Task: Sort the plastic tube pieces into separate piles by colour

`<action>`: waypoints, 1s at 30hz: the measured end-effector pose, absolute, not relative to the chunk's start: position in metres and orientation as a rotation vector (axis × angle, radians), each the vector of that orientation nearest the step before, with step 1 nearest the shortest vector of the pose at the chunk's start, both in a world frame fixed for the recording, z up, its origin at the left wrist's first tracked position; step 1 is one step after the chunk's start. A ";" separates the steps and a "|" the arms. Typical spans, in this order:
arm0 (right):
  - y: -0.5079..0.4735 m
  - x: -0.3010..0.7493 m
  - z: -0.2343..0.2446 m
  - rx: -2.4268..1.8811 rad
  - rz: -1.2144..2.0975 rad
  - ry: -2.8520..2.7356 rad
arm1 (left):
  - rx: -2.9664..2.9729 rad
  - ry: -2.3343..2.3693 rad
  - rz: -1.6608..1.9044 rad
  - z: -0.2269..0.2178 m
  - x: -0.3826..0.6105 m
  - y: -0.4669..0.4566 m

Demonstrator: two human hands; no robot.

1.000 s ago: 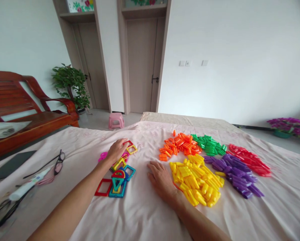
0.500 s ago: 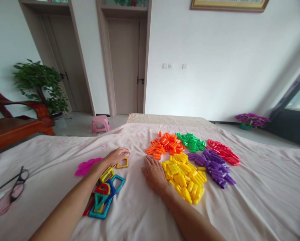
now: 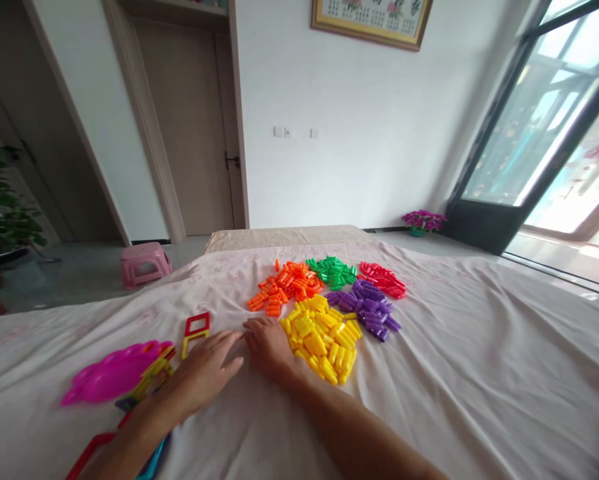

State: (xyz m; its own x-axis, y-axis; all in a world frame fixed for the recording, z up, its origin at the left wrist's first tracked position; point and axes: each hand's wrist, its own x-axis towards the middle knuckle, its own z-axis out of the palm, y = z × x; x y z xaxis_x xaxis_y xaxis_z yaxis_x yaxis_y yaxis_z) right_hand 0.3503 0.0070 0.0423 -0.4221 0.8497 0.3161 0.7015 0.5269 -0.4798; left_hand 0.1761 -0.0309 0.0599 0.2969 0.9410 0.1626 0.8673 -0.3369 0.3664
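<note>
My left hand [image 3: 204, 373] lies flat on the pale cloth [image 3: 479, 373], fingers stretched out, holding nothing. A red square frame [image 3: 197, 323] and a yellow frame [image 3: 192, 342] lie just beyond it. My right hand [image 3: 267, 347] rests palm down beside it, fingers apart, touching the left edge of the yellow pile of plastic pieces [image 3: 322, 337]. Behind that pile are orange [image 3: 284, 285], green [image 3: 333, 270], purple [image 3: 367, 308] and red piles [image 3: 383, 279].
A magenta flower-shaped plate [image 3: 112, 373] and several coloured frame tiles [image 3: 144, 390] lie at the left, under my left forearm. On the floor beyond stand a pink stool [image 3: 144, 261] and a purple flower pot [image 3: 422, 221]. A glass door fills the right.
The view has swung to the right. My left hand drew back from the frame tiles and now lies flat next to my right hand, which has stayed by the yellow pile.
</note>
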 end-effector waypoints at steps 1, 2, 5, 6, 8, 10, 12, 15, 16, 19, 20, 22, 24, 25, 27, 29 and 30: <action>0.004 0.354 0.050 -1.217 0.395 -2.220 | 2.351 1.670 0.545 0.054 0.185 -0.038; 0.003 0.360 0.059 -1.174 0.402 -2.195 | 2.356 1.660 0.575 0.046 0.193 -0.043; 0.013 0.396 0.084 -1.133 0.327 -2.126 | 2.391 1.584 0.650 0.021 0.213 -0.050; 0.021 0.413 0.089 -1.187 0.275 -2.108 | 2.379 1.577 0.666 0.013 0.219 -0.051; 0.041 0.451 0.092 -1.386 0.143 -2.114 | 2.337 1.587 0.698 0.001 0.231 -0.051; 0.061 0.487 0.088 -1.663 0.025 -2.141 | 2.311 1.596 0.767 -0.006 0.243 -0.050; 0.077 0.515 0.078 -1.818 -0.055 -2.221 | 2.336 1.568 0.854 -0.010 0.254 -0.049; 0.093 0.537 0.065 -1.877 -0.077 -2.312 | 2.403 1.518 0.879 -0.014 0.268 -0.047; 0.096 0.540 0.062 -1.882 -0.070 -2.332 | 2.413 1.521 0.847 -0.015 0.272 -0.046; 0.104 0.550 0.057 -1.893 -0.067 -2.390 | 2.411 1.573 0.781 -0.019 0.284 -0.040; 0.105 0.554 0.057 -1.895 -0.071 -2.398 | 2.419 1.579 0.785 -0.021 0.287 -0.038; 0.104 0.563 0.056 -1.909 -0.084 -2.392 | 2.451 1.571 0.817 -0.025 0.294 -0.034; 0.098 0.573 0.054 -1.927 -0.103 -2.369 | 2.485 1.550 0.845 -0.029 0.300 -0.029; 0.094 0.577 0.053 -1.932 -0.115 -2.355 | 2.498 1.540 0.856 -0.030 0.302 -0.026; 0.083 0.585 0.050 -1.937 -0.141 -2.325 | 2.510 1.530 0.875 -0.032 0.304 -0.022; 0.074 0.593 0.047 -1.925 -0.164 -2.303 | 2.522 1.515 0.892 -0.034 0.304 -0.020; 0.070 0.596 0.047 -1.920 -0.167 -2.295 | 2.529 1.505 0.900 -0.034 0.304 -0.019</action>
